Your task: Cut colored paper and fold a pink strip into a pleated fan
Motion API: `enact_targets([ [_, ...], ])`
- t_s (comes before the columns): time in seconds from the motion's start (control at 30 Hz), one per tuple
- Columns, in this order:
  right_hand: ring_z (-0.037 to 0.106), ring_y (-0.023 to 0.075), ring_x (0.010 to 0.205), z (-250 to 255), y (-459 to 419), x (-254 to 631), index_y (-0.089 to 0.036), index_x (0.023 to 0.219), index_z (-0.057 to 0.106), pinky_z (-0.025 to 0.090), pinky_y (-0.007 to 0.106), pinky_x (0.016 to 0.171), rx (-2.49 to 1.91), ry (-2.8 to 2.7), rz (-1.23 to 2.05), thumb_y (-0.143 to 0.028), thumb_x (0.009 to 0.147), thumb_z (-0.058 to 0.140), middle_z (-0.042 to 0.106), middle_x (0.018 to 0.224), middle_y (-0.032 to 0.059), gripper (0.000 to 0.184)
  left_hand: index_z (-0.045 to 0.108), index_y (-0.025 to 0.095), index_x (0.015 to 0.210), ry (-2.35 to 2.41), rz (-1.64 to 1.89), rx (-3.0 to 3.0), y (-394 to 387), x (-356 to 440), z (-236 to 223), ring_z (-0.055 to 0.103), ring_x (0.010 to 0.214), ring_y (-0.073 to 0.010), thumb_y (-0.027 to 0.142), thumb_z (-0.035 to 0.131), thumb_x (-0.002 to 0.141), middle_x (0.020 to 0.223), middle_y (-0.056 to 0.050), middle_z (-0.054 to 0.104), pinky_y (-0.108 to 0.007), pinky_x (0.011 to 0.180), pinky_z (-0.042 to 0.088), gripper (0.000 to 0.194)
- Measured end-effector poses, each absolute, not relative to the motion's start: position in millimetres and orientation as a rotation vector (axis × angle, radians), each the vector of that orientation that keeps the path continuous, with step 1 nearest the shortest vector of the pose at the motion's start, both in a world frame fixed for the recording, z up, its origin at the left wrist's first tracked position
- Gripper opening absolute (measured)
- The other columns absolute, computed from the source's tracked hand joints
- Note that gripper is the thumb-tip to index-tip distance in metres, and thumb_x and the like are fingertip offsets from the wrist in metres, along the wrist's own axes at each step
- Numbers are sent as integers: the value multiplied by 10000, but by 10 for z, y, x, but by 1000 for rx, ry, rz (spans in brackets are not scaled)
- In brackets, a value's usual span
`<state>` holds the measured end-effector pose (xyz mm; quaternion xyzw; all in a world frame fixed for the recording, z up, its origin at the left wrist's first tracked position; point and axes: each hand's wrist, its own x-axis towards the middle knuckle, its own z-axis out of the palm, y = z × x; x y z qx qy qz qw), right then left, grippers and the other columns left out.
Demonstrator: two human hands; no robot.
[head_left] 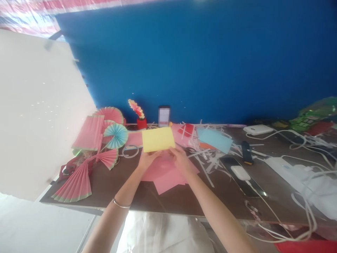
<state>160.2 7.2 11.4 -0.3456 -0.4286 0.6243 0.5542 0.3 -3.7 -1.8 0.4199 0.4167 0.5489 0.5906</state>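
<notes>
A yellow sheet of paper is held along its near edge by both hands, above a pile of pink paper sheets. My left hand has its fingers closed at the sheet's near left part. At the near right corner, my right hand grips it too. The fingertips are partly hidden. To the left lie pleated paper fans, one pink with green edges and one light blue and round. Blue paper sheets and white paper strips are to the right.
A phone with a white earbud case and white cables occupy the right side. At the back are a red holder, an upright screen and a blue panel. A roll of tape lies left of the pink sheets.
</notes>
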Motion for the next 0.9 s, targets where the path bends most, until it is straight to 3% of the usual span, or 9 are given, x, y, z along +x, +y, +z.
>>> enact_targets([
  [0.27, 557, 160, 648, 159, -28, 1572, -198, 837, 674, 458, 296, 639, -897, -1252, 1454, -385, 657, 691, 631, 681, 31, 261, 669, 82, 877, 1016, 1248, 1020, 6, -32, -96, 669, 737, -233, 388, 744, 584, 847, -136, 701, -391, 759, 540, 430],
  [0.47, 549, 153, 612, 143, 23, 1582, -176, 611, 635, 444, 298, 615, -893, -1202, 1428, -372, 654, 690, 615, 640, 28, 208, 660, 70, 915, 882, 1184, 994, -22, -53, -4, 672, 727, -235, 490, 676, 635, 929, -164, 686, -364, 724, 542, 504],
  [0.67, 544, 146, 619, 173, 3, 1583, -174, 602, 625, 437, 286, 595, -899, -1152, 1458, -375, 648, 695, 630, 680, 33, 218, 656, 85, 891, 827, 1193, 923, -3, -25, 10, 672, 761, -253, 593, 609, 639, 947, -172, 680, -355, 707, 543, 570],
  [0.9, 467, 108, 487, 190, 25, 1634, -177, 553, 580, 349, 258, 492, -990, -1102, 1395, -386, 611, 722, 536, 517, -17, 259, 661, 117, 780, 943, 1450, 779, 70, -123, -86, 677, 738, -205, 428, 736, 580, 783, -71, 706, -329, 749, 535, 378],
])
